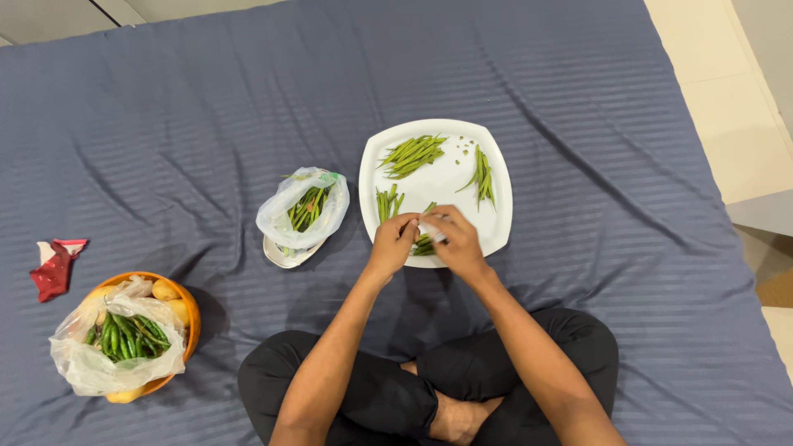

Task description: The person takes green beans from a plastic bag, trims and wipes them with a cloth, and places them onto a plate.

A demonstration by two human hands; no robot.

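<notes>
Over the near edge of the white plate, your left hand and right hand meet, both pinching a small bunch of green beans. Three more bean piles lie farther back on that plate. Left of it sits a clear bag of beans, and an orange bowl stands well apart.

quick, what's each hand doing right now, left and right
Left hand: closed, fingers pinching a green bean over the white plate.
Right hand: closed on the same green bean, pinching it from the other side.
</notes>
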